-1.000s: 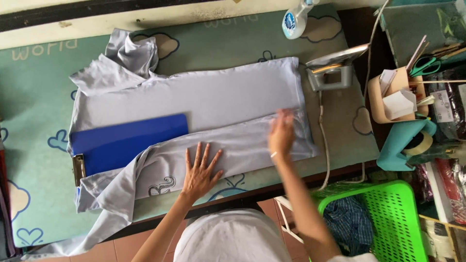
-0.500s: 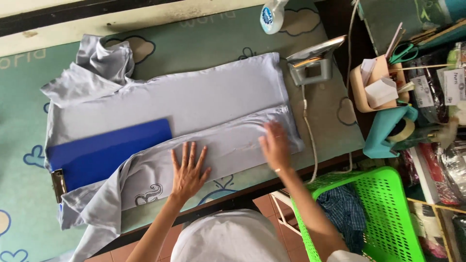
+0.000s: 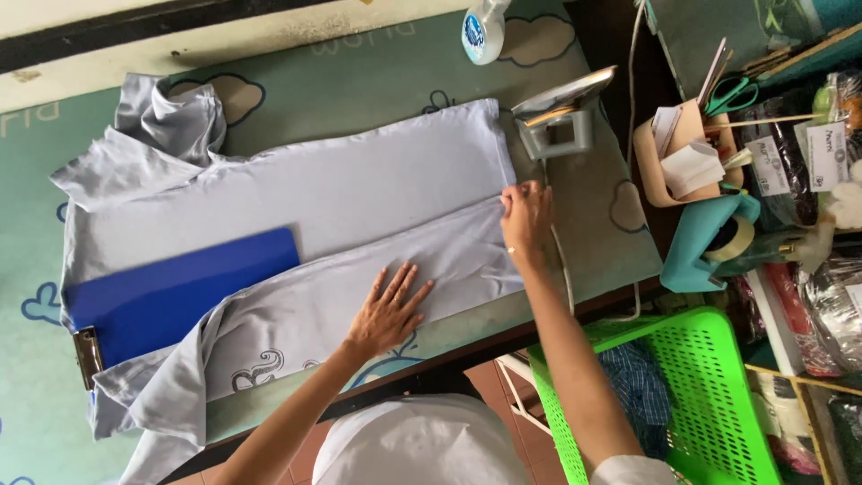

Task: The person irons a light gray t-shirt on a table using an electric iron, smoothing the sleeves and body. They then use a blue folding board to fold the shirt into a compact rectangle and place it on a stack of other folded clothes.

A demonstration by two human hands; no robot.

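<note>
A pale grey shirt [image 3: 296, 193] is lying spread across the green padded worktop [image 3: 377, 72], its collar and sleeve bunched at the far left end. The near side of the shirt is lying folded inward over a blue clipboard [image 3: 175, 292], which is resting on the garment with its metal clip sticking out at the left edge.

The left hand [image 3: 388, 310] is pressing flat on the folded near panel, fingers [image 3: 404, 287] spread wide and open, gripping nothing. The right hand [image 3: 525, 216] is sitting at the shirt's hem on the right end, its fingers curled onto the edge of the cloth; whether they are pinching the fabric or only pressing on it cannot be told.

Just beyond the right hand, an iron [image 3: 561, 117] is standing on its heel on the worktop, its cord trailing down past the wrist. A spray bottle [image 3: 483, 31] is lying at the far edge. Beside the worktop on the right, a teal tape dispenser [image 3: 709, 247] and a holder with scissors [image 3: 732, 90] are sitting, and a green plastic basket [image 3: 709, 404] is standing lower down with cloth inside.
</note>
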